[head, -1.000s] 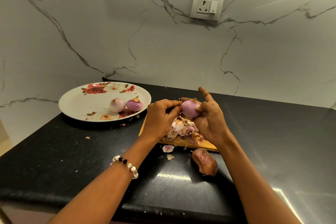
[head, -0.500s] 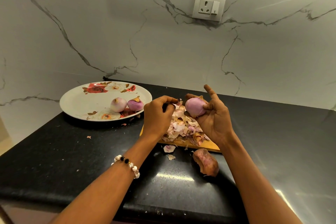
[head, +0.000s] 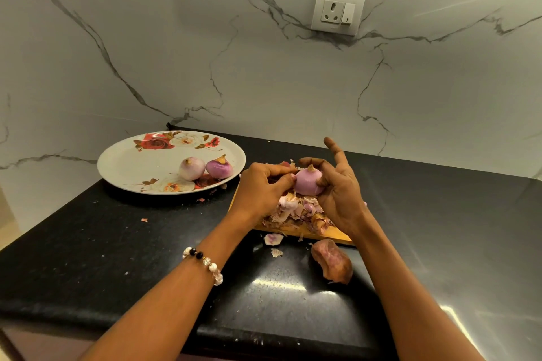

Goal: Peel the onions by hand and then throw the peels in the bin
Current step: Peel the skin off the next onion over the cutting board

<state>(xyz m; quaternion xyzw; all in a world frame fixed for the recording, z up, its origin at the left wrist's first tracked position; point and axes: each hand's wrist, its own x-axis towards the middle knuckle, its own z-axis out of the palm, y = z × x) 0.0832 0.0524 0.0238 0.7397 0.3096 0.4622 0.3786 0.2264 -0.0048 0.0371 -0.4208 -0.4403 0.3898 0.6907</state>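
My right hand (head: 337, 193) grips a pale purple onion (head: 308, 183) over a wooden cutting board (head: 331, 234), index finger stuck out. My left hand (head: 261, 190) has its fingertips curled against the onion's left side, pinching at its skin. A heap of pink and brown onion peels (head: 296, 211) lies on the board under both hands. Two peeled onions (head: 192, 168) (head: 219, 168) sit on a floral white plate (head: 132, 164) to the left. No bin is in view.
A large brown peel piece (head: 331, 261) and small scraps (head: 273, 239) lie on the black counter (head: 117, 243) in front of the board. Marble walls with sockets (head: 337, 12) close off the back and left. The counter's front edge runs near my forearms.
My left hand, apart from the onion half a second ago, has come back to its left side. My right hand has lowered the onion slightly toward the peel heap.
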